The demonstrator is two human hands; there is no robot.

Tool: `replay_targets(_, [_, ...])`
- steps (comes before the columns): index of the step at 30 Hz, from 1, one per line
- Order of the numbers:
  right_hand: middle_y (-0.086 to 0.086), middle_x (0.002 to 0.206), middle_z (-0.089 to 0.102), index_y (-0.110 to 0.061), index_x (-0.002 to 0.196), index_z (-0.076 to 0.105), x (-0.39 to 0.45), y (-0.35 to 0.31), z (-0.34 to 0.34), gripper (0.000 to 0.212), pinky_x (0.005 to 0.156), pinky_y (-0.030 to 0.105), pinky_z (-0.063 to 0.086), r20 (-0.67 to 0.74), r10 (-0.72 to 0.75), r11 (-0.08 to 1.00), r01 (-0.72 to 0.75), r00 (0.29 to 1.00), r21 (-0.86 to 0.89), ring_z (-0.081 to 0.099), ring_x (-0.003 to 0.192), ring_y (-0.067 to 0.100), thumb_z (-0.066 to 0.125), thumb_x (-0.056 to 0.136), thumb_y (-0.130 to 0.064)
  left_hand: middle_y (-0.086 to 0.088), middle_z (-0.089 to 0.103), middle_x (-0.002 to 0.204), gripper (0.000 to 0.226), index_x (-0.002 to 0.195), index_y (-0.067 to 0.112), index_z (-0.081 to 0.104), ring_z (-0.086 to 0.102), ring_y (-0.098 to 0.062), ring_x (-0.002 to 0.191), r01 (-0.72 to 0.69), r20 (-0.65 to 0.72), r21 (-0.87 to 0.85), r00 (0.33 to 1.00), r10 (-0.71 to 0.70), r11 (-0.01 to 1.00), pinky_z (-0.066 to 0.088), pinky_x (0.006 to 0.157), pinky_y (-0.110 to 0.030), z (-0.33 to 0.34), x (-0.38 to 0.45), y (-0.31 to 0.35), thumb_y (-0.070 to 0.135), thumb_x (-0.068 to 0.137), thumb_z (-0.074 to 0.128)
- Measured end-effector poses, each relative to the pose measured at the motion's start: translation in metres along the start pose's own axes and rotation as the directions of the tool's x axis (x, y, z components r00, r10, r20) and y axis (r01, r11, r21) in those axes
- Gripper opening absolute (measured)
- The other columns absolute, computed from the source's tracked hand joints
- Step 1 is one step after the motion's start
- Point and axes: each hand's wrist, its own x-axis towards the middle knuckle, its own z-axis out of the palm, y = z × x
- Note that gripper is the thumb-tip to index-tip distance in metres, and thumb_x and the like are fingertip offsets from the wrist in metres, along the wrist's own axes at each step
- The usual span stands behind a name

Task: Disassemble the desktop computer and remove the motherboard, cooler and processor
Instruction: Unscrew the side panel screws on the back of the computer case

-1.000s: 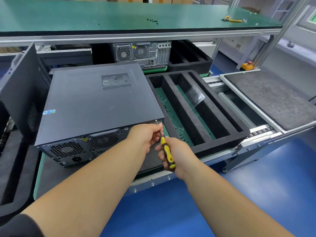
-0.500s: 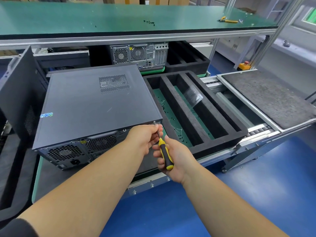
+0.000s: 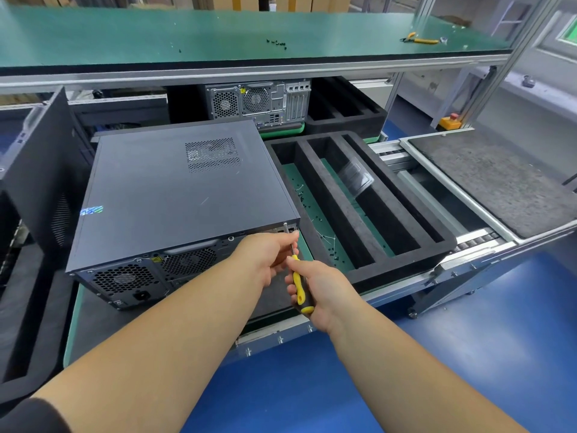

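Head view: screwdriver (image 3: 299, 284) between right fingers (image 3: 292, 289).

Place: electronics teardown workstation on a factory or workshop floor.
Bench: long green-matted shelf (image 3: 218, 35) at 12 o'clock on aluminium-profile framing (image 3: 518, 57); loose black screws (image 3: 276, 42) and yellow-handled pliers (image 3: 420, 40) lie on it.
Work level: desktop computer (image 3: 175, 195) at 10 o'clock, lying on its side on a green tray (image 3: 72, 326); a second computer (image 3: 259, 103) stands behind it.
Sorting: black foam tray (image 3: 402, 226) with long slots at 1 o'clock, small screws in one slot.
Transport: roller conveyor rails (image 3: 477, 242) at 3 o'clock beside a grey padded platform (image 3: 493, 179).
Floor: blue painted floor (image 3: 468, 354), industrial look.
Safety: yellow box with red button (image 3: 450, 122) at 2 o'clock.
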Motion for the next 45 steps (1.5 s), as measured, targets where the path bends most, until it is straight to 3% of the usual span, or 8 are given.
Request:
replay_targets(8, [0.007, 0.069, 0.066, -0.006, 0.091, 0.074, -0.007, -0.002, -0.009, 0.047, 0.050, 0.024, 0.050, 0.120, 0.103, 0.990, -0.113, 0.987, 0.088, 0.059, 0.053, 0.014, 0.044, 0.102, -0.041, -0.001, 0.066, 0.061, 0.015, 0.083, 0.006, 0.073, 0.056, -0.012, 0.058, -0.032, -0.052, -0.041, 0.998, 0.030, 0.999, 0.051, 0.062, -0.026, 0.005, 0.001, -0.001, 0.020, 0.088, 0.071])
replay_targets(14, [0.007, 0.071, 0.069, -0.005, 0.097, 0.072, -0.007, -0.002, -0.011, 0.028, 0.051, 0.025, 0.052, 0.045, 0.090, 0.989, -0.094, 0.995, 0.111, 0.062, 0.054, 0.013, 0.066, 0.093, -0.032, -0.001, 0.069, 0.068, 0.015, 0.087, 0.007, 0.071, 0.064, -0.011, 0.068, -0.029, 0.001, -0.105, 1.000, 0.030, 0.994, 0.054, 0.072, -0.024, 0.006, -0.001, -0.001, 0.013, 0.095, 0.060])
replay_targets(17, [0.007, 0.069, 0.066, -0.006, 0.100, 0.069, -0.004, -0.002, -0.009, 0.025, 0.051, 0.024, 0.051, 0.001, 0.067, 0.992, -0.067, 0.998, 0.103, 0.061, 0.053, 0.012, 0.072, 0.088, -0.028, 0.000, 0.071, 0.071, 0.018, 0.090, 0.008, 0.071, 0.068, -0.010, 0.071, -0.022, 0.047, -0.093, 0.999, 0.027, 0.995, 0.055, 0.068, -0.022, 0.004, -0.001, 0.001, 0.013, 0.098, 0.055])
replay_targets(22, [0.006, 0.077, 0.063, -0.014, 0.100, 0.062, 0.002, -0.002, -0.002, 0.020, 0.055, 0.023, 0.052, -0.077, -0.044, 0.994, 0.037, 0.996, -0.100, 0.057, 0.062, 0.012, 0.072, 0.088, -0.028, -0.003, 0.070, 0.074, 0.016, 0.093, 0.009, 0.071, 0.067, -0.014, 0.072, -0.011, 0.020, -0.019, 1.000, 0.011, 1.000, 0.056, 0.070, -0.028, 0.002, -0.001, 0.002, 0.024, 0.090, 0.069])
replay_targets(29, [0.007, 0.065, 0.066, -0.006, 0.092, 0.072, -0.007, -0.007, -0.006, 0.042, 0.049, 0.024, 0.051, 0.038, 0.107, 0.994, -0.107, 0.994, 0.005, 0.060, 0.048, 0.015, 0.058, 0.094, -0.045, -0.003, 0.067, 0.065, 0.013, 0.078, 0.007, 0.069, 0.058, -0.009, 0.057, -0.050, -0.040, -0.024, 0.998, 0.049, 0.998, 0.051, 0.062, -0.021, 0.005, -0.003, 0.003, 0.014, 0.089, 0.069])
replay_targets(33, [0.007, 0.068, 0.068, -0.006, 0.091, 0.075, -0.008, -0.006, -0.011, 0.045, 0.049, 0.024, 0.051, 0.090, 0.096, 0.995, -0.099, 0.991, 0.032, 0.061, 0.051, 0.014, 0.046, 0.101, -0.039, -0.004, 0.066, 0.067, 0.013, 0.086, 0.004, 0.071, 0.057, -0.012, 0.064, -0.054, -0.031, -0.041, 0.998, 0.052, 0.998, 0.051, 0.067, -0.023, 0.006, -0.005, 0.003, 0.013, 0.093, 0.063])
replay_targets(40, [0.003, 0.063, 0.068, -0.006, 0.093, 0.070, -0.008, -0.006, -0.006, 0.027, 0.051, 0.023, 0.053, 0.039, 0.067, 0.997, -0.068, 0.997, 0.027, 0.061, 0.051, 0.011, 0.064, 0.094, -0.032, -0.003, 0.068, 0.077, 0.017, 0.095, 0.006, 0.068, 0.064, -0.011, 0.071, -0.049, 0.023, -0.079, 0.998, 0.051, 0.996, 0.053, 0.069, -0.022, 0.005, -0.006, 0.002, 0.009, 0.099, 0.052])
replay_targets(45, [0.001, 0.061, 0.066, -0.010, 0.090, 0.067, -0.004, -0.002, 0.001, 0.017, 0.060, 0.025, 0.054, -0.005, 0.022, 0.999, -0.022, 1.000, -0.028, 0.061, 0.056, 0.011, 0.068, 0.092, -0.027, -0.002, 0.071, 0.079, 0.014, 0.091, 0.010, 0.069, 0.069, -0.012, 0.071, -0.027, 0.007, -0.024, 1.000, 0.027, 0.999, 0.053, 0.057, -0.023, 0.003, -0.003, 0.000, 0.024, 0.090, 0.066])
